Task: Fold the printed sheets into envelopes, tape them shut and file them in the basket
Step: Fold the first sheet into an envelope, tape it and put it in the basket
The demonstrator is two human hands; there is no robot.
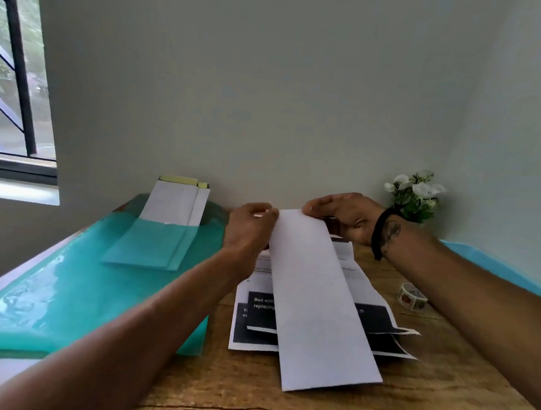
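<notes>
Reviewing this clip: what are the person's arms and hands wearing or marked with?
Both forearms are bare, with no sleeves in view and no gloves. The right hand has a black band around its wrist and a dark tattoo just behind it on the forearm. The left hand shows no band, watch or marking.

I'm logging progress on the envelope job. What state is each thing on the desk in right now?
Folded sheet: folded into a long strip, far end pinched by both hands.
Left hand: fingers closed on the strip's far corner.
Right hand: holding the other far corner.
Printed sheets: flat, unfolded, under the strip.
Tape roll: lying untouched on the table.
Finished envelopes: standing in the teal basket.
</notes>
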